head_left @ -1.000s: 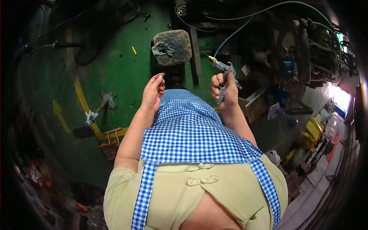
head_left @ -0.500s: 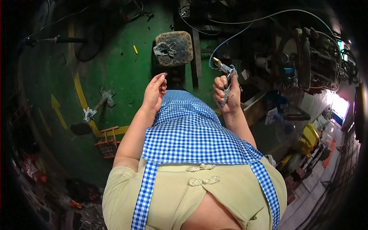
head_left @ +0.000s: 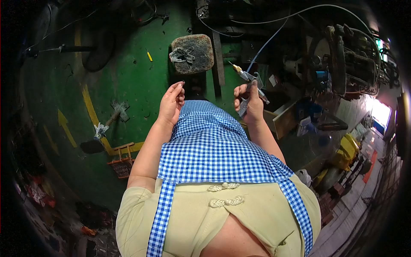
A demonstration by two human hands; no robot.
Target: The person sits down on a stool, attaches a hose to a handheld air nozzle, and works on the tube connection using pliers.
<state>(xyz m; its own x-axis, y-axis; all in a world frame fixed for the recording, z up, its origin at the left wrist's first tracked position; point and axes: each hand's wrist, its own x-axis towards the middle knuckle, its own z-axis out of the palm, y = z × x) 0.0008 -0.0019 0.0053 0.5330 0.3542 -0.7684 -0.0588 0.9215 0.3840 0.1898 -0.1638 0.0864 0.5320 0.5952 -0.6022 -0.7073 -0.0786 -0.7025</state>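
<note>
My right hand (head_left: 254,105) is closed around the handle of an air blow gun (head_left: 245,76) with a brass nozzle and thin needle tip. The tip points up and to the left. A blue hose (head_left: 266,43) runs upward behind the gun. To the left, my left hand (head_left: 172,105) is closed in a pinch, with a tiny dark thing at the fingertips, too small to name. The hands are apart, above the blue checked apron (head_left: 214,145). Just beyond my left hand stands a worn stool or block (head_left: 200,49) bearing a crumpled grey rag (head_left: 182,55).
A yellow cutter-like item (head_left: 149,56) lies on the green floor (head_left: 137,92). At left are a wicker basket (head_left: 122,168) and a stand with a taped cross-shaped end (head_left: 120,111). Dark machinery (head_left: 353,62) stands at right, near a wooden box (head_left: 282,120).
My right hand has turned the blow gun, so its nozzle moves up and left, toward my left hand's side. My left hand keeps its pinch almost in place.
</note>
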